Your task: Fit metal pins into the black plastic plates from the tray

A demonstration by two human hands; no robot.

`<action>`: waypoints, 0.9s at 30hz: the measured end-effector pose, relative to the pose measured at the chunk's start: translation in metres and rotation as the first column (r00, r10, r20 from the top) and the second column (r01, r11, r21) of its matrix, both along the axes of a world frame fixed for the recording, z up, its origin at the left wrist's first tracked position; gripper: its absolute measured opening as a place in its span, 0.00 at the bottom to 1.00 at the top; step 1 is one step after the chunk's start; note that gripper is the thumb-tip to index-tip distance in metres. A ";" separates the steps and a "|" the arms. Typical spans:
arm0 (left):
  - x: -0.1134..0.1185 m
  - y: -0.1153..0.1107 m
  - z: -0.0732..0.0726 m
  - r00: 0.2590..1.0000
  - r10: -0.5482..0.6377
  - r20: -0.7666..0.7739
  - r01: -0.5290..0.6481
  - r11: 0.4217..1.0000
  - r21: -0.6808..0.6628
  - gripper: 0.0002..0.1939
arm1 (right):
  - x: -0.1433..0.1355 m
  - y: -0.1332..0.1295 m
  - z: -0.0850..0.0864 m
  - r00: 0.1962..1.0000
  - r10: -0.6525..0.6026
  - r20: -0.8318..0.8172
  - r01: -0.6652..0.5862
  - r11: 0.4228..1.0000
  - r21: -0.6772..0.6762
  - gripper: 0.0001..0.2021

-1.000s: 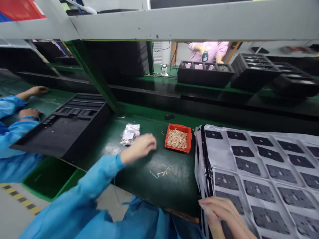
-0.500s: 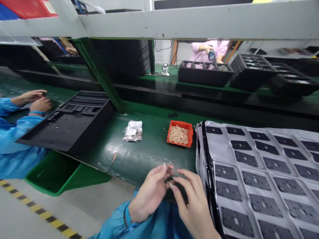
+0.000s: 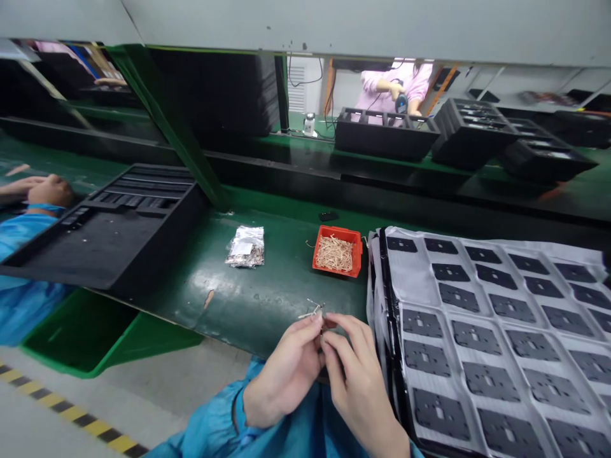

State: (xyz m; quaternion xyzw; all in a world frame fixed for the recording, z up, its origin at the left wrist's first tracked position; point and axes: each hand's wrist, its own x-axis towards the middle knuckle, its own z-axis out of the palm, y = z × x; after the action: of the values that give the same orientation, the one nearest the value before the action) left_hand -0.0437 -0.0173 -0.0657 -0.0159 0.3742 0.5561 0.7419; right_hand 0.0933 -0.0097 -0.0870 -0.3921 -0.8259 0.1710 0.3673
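Note:
My left hand [image 3: 289, 366] and my right hand [image 3: 359, 375] meet at the fingertips over the table's front edge. Both are closed in a pinch, and whatever sits between the fingers is too small and hidden to name. Just beyond the fingertips lie a few thin pale pieces [image 3: 311, 310] on the green table [image 3: 267, 305]. Farther back, a red bin [image 3: 357, 261] holds many thin tan strips [image 3: 335, 253]. To its left lies a clear bag [image 3: 245, 247] with small metallic-looking parts and a white label.
Stacked trays [image 3: 420, 280] of flat black plates stand close on my right. A black compartment box [image 3: 114, 238] overhangs the table at left, above a green bin [image 3: 95, 359]. A co-worker's hands [image 3: 48, 191] are beyond it. Across the bench, a person in pink [image 3: 375, 89] holds a scanner.
My right fingers have closed in from slightly apart to meet the left fingertips. The view has shifted a little. The co-worker's hands at left have drawn together.

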 end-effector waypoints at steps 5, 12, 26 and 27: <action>-0.001 -0.001 -0.006 0.999 0.015 -0.043 -0.014 1.000 0.011 0.21 | -0.001 0.002 0.001 0.999 0.036 -0.002 -0.036 0.999 -0.033 0.11; -0.008 0.000 -0.012 0.944 0.123 -0.306 -0.078 0.985 0.153 0.16 | -0.008 0.006 0.003 0.999 0.033 -0.014 -0.033 0.999 -0.008 0.13; -0.083 0.016 -0.028 0.481 0.624 -0.616 -0.348 0.781 0.519 0.12 | -0.031 0.022 0.011 0.990 -0.132 -0.046 0.139 0.971 0.195 0.11; -0.092 0.020 -0.027 0.438 0.662 -0.609 -0.379 0.750 0.542 0.13 | -0.033 0.029 0.010 0.976 -0.195 -0.101 0.212 0.957 0.200 0.11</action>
State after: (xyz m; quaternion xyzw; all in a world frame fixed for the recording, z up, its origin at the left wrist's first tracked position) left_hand -0.1357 0.0027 -0.0923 0.2301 0.5322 0.7631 0.2854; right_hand 0.0606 0.0196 -0.0768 -0.4271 -0.7791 0.0599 0.4550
